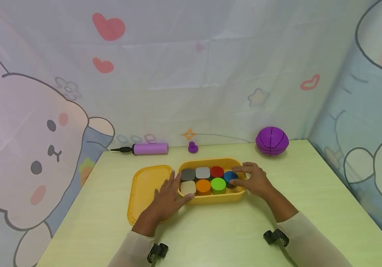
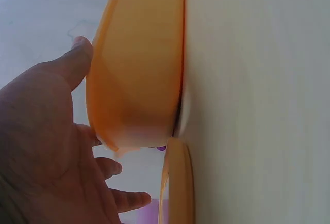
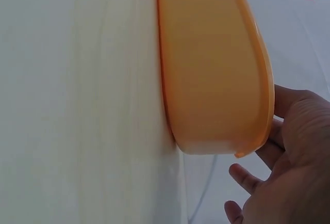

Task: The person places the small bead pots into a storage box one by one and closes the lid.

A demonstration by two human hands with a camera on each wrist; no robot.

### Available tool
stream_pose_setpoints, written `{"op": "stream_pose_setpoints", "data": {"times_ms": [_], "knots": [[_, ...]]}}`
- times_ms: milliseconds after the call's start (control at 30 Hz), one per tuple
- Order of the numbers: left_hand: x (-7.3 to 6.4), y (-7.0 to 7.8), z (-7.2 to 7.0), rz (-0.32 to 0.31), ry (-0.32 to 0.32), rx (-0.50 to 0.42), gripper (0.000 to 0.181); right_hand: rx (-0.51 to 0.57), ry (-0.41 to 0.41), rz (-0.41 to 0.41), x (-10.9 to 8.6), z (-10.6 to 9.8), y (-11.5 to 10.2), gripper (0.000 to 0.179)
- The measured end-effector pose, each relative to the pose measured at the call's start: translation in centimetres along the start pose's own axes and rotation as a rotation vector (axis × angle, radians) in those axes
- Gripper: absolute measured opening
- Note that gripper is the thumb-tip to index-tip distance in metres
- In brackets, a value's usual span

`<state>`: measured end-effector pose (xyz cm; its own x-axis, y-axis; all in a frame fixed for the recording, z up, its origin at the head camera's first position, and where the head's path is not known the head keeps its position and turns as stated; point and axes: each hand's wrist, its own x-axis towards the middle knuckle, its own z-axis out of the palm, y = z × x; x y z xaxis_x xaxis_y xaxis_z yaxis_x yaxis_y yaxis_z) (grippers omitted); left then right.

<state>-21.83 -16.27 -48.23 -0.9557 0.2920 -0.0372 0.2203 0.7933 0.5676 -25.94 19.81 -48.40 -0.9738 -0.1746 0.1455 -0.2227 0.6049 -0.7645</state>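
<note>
A yellow box [image 1: 216, 199] stands on the table with several small tubs in two rows. Dark grey [image 1: 188, 174], light grey [image 1: 202, 172] and red [image 1: 217, 171] tubs fill the back row. In front are cream [image 1: 188, 187], orange [image 1: 203, 187] and green [image 1: 218, 185] ones. At the box's right end, my right hand [image 1: 256, 180] pinches a blue-topped tub [image 1: 230, 177] between thumb and forefinger. My left hand [image 1: 167, 200] is at the left end, fingers fairly straight and thumb over the front rim. Both wrist views show the box's outer wall [image 2: 139, 69], hiding the tubs.
A yellow lid [image 1: 144, 185] lies left of the box, partly under my left hand. Along the back edge are a purple hand pump [image 1: 150, 148], a small purple knob-shaped piece [image 1: 193, 147] and a purple ball [image 1: 272, 141]. A printed cloth hangs behind the table [image 1: 217, 237].
</note>
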Motion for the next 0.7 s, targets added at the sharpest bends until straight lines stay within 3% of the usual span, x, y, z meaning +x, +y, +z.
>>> {"op": "stream_pose_setpoints", "data": {"times_ms": [133, 300, 433, 700], "knots": [[0.1, 0.2, -1.0, -0.003, 0.019, 0.004, 0.111, 0.021, 0.020, -0.027, -0.2, 0.1, -0.7, 0.053], [0.2, -0.1, -2.6, -0.020, 0.028, 0.009, 0.105, 0.064, 0.064, -0.080, -0.5, 0.3, -2.0, 0.052], [0.6, -1.1, -3.9, -0.049, 0.042, 0.026, 0.102, 0.106, 0.088, -0.122, -0.8, 0.8, -3.0, 0.052], [1.0, -3.5, -5.9, -0.133, 0.060, 0.076, 0.105, 0.139, 0.043, -0.230, -1.8, 2.6, -5.6, 0.048]]}}
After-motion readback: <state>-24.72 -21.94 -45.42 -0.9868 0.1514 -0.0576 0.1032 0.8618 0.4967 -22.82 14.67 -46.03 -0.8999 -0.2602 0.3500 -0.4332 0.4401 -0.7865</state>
